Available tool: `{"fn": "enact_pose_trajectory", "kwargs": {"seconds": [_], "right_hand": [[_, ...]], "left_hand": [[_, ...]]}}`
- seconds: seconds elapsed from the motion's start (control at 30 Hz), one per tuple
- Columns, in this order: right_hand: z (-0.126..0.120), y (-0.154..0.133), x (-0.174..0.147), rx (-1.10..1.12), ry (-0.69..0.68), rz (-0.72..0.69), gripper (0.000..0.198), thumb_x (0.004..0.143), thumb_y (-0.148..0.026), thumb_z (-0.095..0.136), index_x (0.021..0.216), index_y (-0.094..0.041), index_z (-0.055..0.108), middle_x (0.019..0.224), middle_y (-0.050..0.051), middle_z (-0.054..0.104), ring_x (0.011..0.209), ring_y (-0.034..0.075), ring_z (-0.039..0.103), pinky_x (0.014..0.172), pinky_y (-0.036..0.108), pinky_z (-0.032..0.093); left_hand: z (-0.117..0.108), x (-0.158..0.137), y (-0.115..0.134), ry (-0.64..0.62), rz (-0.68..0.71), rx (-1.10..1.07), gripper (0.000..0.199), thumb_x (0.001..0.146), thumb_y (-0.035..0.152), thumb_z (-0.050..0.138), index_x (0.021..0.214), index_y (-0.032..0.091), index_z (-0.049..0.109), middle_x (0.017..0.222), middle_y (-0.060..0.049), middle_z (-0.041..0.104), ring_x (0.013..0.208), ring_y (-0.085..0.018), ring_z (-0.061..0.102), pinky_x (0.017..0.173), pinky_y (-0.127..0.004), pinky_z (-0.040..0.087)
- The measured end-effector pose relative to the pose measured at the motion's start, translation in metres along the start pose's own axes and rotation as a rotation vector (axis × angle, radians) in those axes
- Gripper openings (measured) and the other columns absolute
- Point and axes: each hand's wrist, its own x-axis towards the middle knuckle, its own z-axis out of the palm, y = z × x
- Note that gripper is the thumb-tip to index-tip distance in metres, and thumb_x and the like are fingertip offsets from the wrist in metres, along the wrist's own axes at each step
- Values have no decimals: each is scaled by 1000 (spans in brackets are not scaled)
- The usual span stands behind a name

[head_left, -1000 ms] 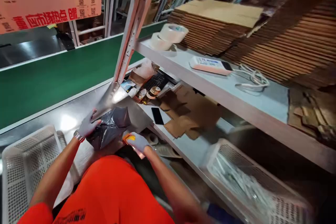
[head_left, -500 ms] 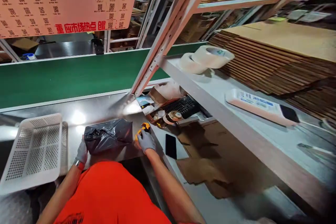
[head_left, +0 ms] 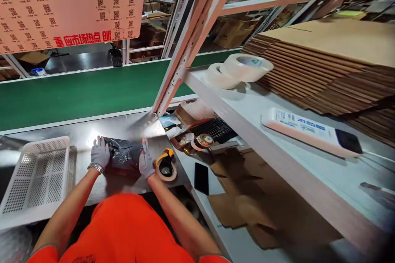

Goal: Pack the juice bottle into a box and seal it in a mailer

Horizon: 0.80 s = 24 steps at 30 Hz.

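Observation:
A black plastic-wrapped package [head_left: 125, 154] lies on the metal worktop between my two gloved hands. My left hand [head_left: 100, 154] is at its left end, fingers stretched away from me and thumb against the wrap. At the right end, my right hand [head_left: 146, 161] presses with fingers extended, so the package is held between both hands. An orange tape dispenser [head_left: 166, 153] with a tape roll in it rests just right of my right hand, not held. A white perforated plastic basket [head_left: 67, 172] stands left of my left hand.
A green conveyor belt [head_left: 77, 90] runs behind the worktop. At right are a black phone [head_left: 201, 178], a jar [head_left: 202, 141], a keyboard [head_left: 224, 129] and cardboard [head_left: 247, 209]. The shelf above holds tape rolls [head_left: 247, 68], a white handheld device [head_left: 308, 129] and stacked cardboard [head_left: 327, 74].
My right hand has let go of the tape dispenser and moved left onto the package's right end. My left hand has shifted forward along its left end.

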Motion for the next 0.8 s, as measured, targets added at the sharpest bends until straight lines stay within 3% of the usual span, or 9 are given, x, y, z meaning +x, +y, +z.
{"fn": "enact_pose_trajectory", "kwargs": {"seconds": [0.07, 0.13, 0.33, 0.6, 0.73, 0.8], "right_hand": [[1, -9, 3, -150, -42, -17, 66, 108, -33, 34, 167, -4, 38, 176, 21, 26, 167, 34, 16, 135, 57, 21], [0, -19, 5, -318, -121, -50, 72, 107, -41, 45, 169, -5, 35, 178, 21, 17, 167, 41, 8, 135, 61, 13], [0, -38, 6, -477, -212, -31, 69, 110, -48, 44, 168, -11, 41, 177, 21, 18, 165, 45, 14, 134, 65, 6], [31, -63, 7, -543, -192, 82, 75, 108, -45, 45, 169, -4, 34, 177, 25, 14, 166, 45, 12, 134, 64, 4], [30, -59, 7, -465, -176, -10, 76, 106, -46, 49, 166, 0, 39, 176, 28, 18, 165, 46, 13, 135, 64, 3], [22, -41, -1, -274, -143, -94, 75, 107, -48, 45, 166, -3, 40, 176, 24, 24, 166, 39, 19, 136, 60, 12]], "left_hand": [[4, -7, 4, 17, 65, 133, 67, 110, 32, 30, 167, -1, 38, 175, -22, 29, 162, -44, 25, 129, -56, 31], [9, -12, 3, 25, 103, 216, 67, 110, 32, 29, 166, -3, 39, 175, -22, 30, 161, -46, 27, 127, -58, 32], [18, 3, -6, 69, 203, 227, 68, 109, 33, 30, 163, -6, 43, 174, -24, 32, 159, -47, 28, 127, -59, 30], [11, 57, -10, 79, 497, 277, 66, 106, 31, 36, 158, -7, 50, 167, -27, 42, 154, -47, 37, 126, -62, 29], [15, 59, -8, 99, 495, 214, 65, 103, 27, 39, 155, -11, 51, 164, -31, 44, 154, -47, 39, 128, -64, 26], [19, 54, -10, 105, 494, 111, 66, 101, 26, 40, 153, -12, 51, 163, -32, 46, 154, -49, 38, 129, -65, 24]]}}
